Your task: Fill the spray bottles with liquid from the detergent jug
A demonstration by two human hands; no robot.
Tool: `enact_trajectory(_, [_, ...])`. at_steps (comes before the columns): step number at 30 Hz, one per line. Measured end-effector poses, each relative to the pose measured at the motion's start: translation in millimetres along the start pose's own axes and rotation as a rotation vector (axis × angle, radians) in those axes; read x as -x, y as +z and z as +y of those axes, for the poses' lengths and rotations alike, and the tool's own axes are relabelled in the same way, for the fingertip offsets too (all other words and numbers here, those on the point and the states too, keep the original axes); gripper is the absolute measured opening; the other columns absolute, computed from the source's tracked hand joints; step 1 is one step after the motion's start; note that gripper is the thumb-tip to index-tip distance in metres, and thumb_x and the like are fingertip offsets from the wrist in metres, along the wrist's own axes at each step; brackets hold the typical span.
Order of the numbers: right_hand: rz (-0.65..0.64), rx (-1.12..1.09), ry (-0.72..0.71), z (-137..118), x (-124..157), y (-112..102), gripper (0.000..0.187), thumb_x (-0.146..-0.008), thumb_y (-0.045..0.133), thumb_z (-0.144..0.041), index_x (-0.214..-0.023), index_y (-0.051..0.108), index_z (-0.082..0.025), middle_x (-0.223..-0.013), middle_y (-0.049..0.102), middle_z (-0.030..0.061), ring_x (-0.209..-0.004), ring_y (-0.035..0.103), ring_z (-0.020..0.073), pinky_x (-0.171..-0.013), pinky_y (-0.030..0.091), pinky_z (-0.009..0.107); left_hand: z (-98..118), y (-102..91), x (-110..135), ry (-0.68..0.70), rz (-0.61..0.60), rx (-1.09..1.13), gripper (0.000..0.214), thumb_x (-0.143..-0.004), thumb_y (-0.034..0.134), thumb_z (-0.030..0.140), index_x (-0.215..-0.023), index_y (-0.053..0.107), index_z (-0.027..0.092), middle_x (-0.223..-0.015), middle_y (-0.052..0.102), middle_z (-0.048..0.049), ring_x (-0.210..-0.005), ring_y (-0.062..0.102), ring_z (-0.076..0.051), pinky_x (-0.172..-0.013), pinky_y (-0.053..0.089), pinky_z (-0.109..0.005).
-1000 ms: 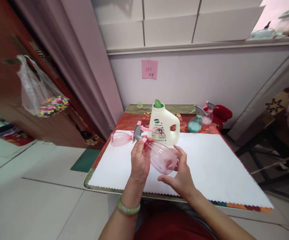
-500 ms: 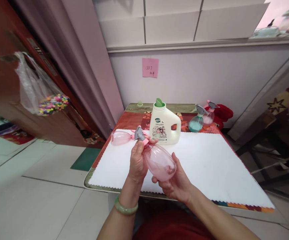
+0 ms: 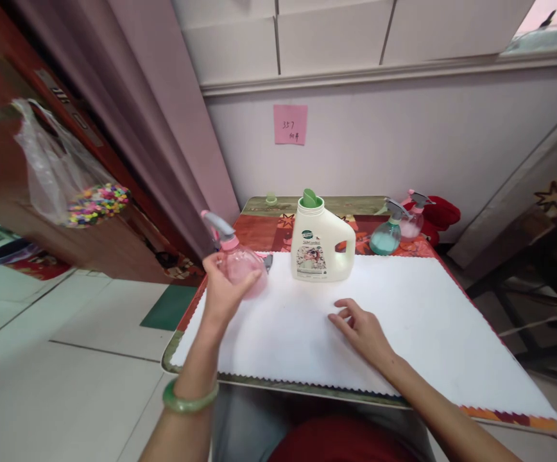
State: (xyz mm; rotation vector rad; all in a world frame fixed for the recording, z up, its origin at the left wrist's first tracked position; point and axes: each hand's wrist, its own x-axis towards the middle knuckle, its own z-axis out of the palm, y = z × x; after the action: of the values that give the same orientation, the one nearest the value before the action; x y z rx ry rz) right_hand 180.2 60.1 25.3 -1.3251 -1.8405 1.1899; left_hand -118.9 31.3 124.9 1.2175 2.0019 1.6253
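My left hand [image 3: 228, 282] is wrapped round a clear pink spray bottle [image 3: 242, 264] at the left of the white mat [image 3: 298, 340]. The bottle is upright with a slight tilt, its grey and pink trigger head at the top. Behind it, mostly hidden, lies a second spray bottle, of which a grey head [image 3: 267, 260] shows. Over the middle of the mat hovers my right hand [image 3: 358, 327], fingers apart and loosely curved, holding nothing. A cream detergent jug [image 3: 319, 247] stands upright between and beyond my hands, with a green piece [image 3: 310, 197] in its mouth.
A spray bottle with teal liquid [image 3: 385, 239] and another pink one [image 3: 412, 224] stand at the back right, near a red item [image 3: 445, 215]. A small pale green cap [image 3: 271, 199] sits at the table's back edge. A plastic bag [image 3: 74, 183] hangs at the left.
My left hand has carried the pink spray bottle leftward and turned it upright. My right hand has let go of the bottle's base and moved a little to the right.
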Motion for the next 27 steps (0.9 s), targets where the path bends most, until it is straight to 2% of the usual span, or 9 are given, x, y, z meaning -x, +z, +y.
enact_trajectory(2, [0.069,0.166,-0.051,19.7,-2.1,-9.9,0.039,-0.091,0.058,-0.06,-0.105,0.064,-0.025,-0.08,0.072,0.0013,-0.062,0.063,0.0187,-0.066,0.049,0.034,6.0,-9.1,-40.0,0.111,-0.063,-0.414,0.082,-0.062,0.086,0.045,-0.129,0.044,0.024,-0.128,0.061,-0.0108,-0.117,0.062,-0.033,-0.101,0.049,-0.051])
enact_trajectory(4, [0.118,0.227,-0.057,34.6,-3.5,-11.5,0.034,-0.094,0.055,-0.057,-0.102,0.064,-0.025,-0.078,0.072,0.0002,-0.062,0.063,0.0186,-0.065,0.047,0.033,9.6,-5.9,-75.4,0.257,-0.133,-0.745,0.067,-0.072,0.078,0.036,-0.13,0.048,0.024,-0.134,0.058,-0.0132,-0.126,0.055,-0.035,-0.105,0.044,-0.054])
enact_trajectory(8, [0.161,0.304,-0.107,45.9,-3.7,-1.1,0.033,-0.094,0.057,-0.057,-0.105,0.064,-0.026,-0.079,0.07,-0.0024,-0.057,0.06,0.0158,-0.062,0.047,0.031,-1.9,28.3,-129.5,0.397,-0.341,-1.135,0.045,-0.083,0.066,0.027,-0.127,0.057,0.022,-0.133,0.059,-0.0161,-0.134,0.044,-0.037,-0.117,0.019,-0.069])
enact_trajectory(10, [0.163,0.322,-0.137,45.7,-3.4,2.7,0.034,-0.093,0.06,-0.058,-0.105,0.064,-0.027,-0.079,0.07,-0.0031,-0.055,0.058,0.0145,-0.06,0.047,0.03,-14.8,48.4,-149.9,0.388,-0.439,-1.189,0.048,-0.081,0.067,0.024,-0.129,0.059,0.022,-0.135,0.058,-0.0171,-0.136,0.041,-0.038,-0.116,0.011,-0.074])
enact_trajectory(14, [0.16,0.325,-0.168,44.1,-4.7,3.8,0.034,-0.094,0.06,-0.058,-0.104,0.063,-0.026,-0.078,0.068,-0.0034,-0.053,0.057,0.0133,-0.058,0.047,0.028,-40.4,77.8,-178.3,0.374,-0.548,-1.184,0.059,-0.075,0.071,0.015,-0.132,0.061,0.025,-0.139,0.059,-0.0151,-0.139,0.04,-0.037,-0.116,0.01,-0.076])
enact_trajectory(19, [0.159,0.329,-0.162,42.4,-8.6,4.5,0.034,-0.093,0.062,-0.059,-0.101,0.063,-0.026,-0.075,0.067,-0.0026,-0.052,0.056,0.0142,-0.056,0.048,0.029,-58.4,92.5,-192.7,0.363,-0.636,-1.146,0.069,-0.077,0.073,0.018,-0.143,0.056,0.03,-0.152,0.053,-0.0135,-0.148,0.033,-0.036,-0.118,0.008,-0.073])
enact_trajectory(23, [0.143,0.338,-0.125,39.2,-10.6,5.4,0.034,-0.092,0.062,-0.06,-0.099,0.062,-0.027,-0.075,0.066,-0.0013,-0.053,0.057,0.0159,-0.057,0.049,0.03,-53.0,76.0,-192.7,0.321,-0.612,-1.116,0.091,-0.077,0.077,0.033,-0.158,0.036,0.027,-0.167,0.029,-0.0202,-0.155,0.021,-0.041,-0.118,0.012,-0.072])
enact_trajectory(25, [0.139,0.347,-0.112,38.1,-11.6,6.0,0.034,-0.092,0.061,-0.061,-0.098,0.062,-0.027,-0.074,0.066,-0.0011,-0.053,0.056,0.0161,-0.057,0.049,0.031,-46.5,56.1,-186.0,0.308,-0.594,-1.099,0.086,-0.08,0.074,0.047,-0.155,0.039,0.023,-0.166,0.029,-0.0229,-0.154,0.023,-0.041,-0.117,0.017,-0.07])
enact_trajectory(27, [0.133,0.357,-0.101,37.8,-12.6,6.7,0.035,-0.092,0.06,-0.061,-0.098,0.062,-0.027,-0.074,0.066,-0.0011,-0.052,0.056,0.0159,-0.057,0.048,0.031,-42.7,32.4,-173.3,0.29,-0.619,-1.074,0.08,-0.079,0.07,0.058,-0.148,0.047,0.025,-0.159,0.039,-0.0217,-0.149,0.033,-0.04,-0.113,0.028,-0.068])
